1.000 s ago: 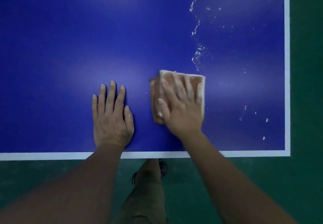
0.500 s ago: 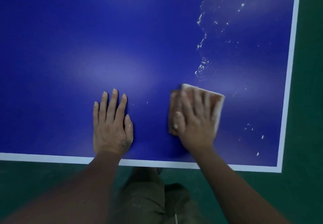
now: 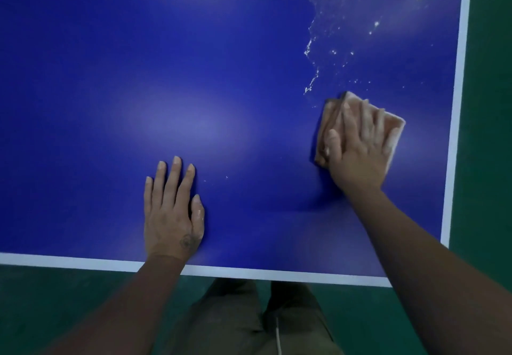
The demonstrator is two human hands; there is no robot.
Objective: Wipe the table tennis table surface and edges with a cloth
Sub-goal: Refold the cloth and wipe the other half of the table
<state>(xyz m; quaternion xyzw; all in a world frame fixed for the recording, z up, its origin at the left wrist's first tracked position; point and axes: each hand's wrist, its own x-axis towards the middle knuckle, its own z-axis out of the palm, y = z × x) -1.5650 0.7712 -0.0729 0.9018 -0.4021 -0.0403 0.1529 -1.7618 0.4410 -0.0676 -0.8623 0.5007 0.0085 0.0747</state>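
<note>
Blue surface (image 3: pixel 194 77) with a white edge line (image 3: pixel 457 105); green floor (image 3: pixel 55 299) beyond it. Folded peach-tan cloth (image 3: pixel 329 122) lies flat near the right edge, just in from the white line and well up from the near edge. Right grip (image 3: pixel 357 149) presses down on top of the cloth, fingers straight and slightly spread, thumb along the cloth's left side, nothing curled round it. Left grip (image 3: pixel 171 216) lies palm down on bare surface close to the near edge, fingers straight, holding nothing, well apart from the cloth. White wet specks (image 3: pixel 310 50) trail over the surface just beyond the cloth toward the far right corner. Trousers (image 3: pixel 235 321) show below the near edge.
</note>
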